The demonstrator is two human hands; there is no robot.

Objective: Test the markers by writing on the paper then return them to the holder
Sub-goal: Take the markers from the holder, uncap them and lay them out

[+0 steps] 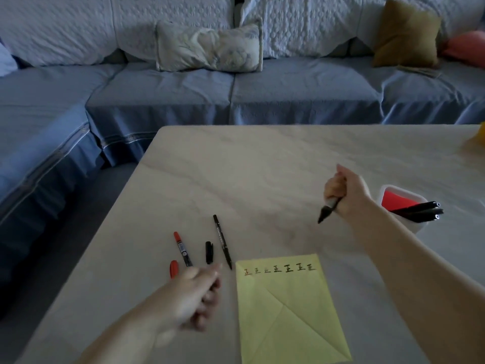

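My right hand grips a black marker in a fist above the table, tip pointing down-left, just left of the white holder, which has a red inside and two black markers leaning in it. A yellow sheet of paper with a row of written characters along its top lies at the front. My left hand hovers blurred left of the paper, fingers curled; whether it holds anything is unclear. Beyond it lie a red-tipped marker, a red cap, a black cap and a thin black pen.
The pale marble table ends at a far edge and a left edge. A blue sofa with a patterned cushion and an olive cushion stands behind. Something yellow shows at the right frame edge.
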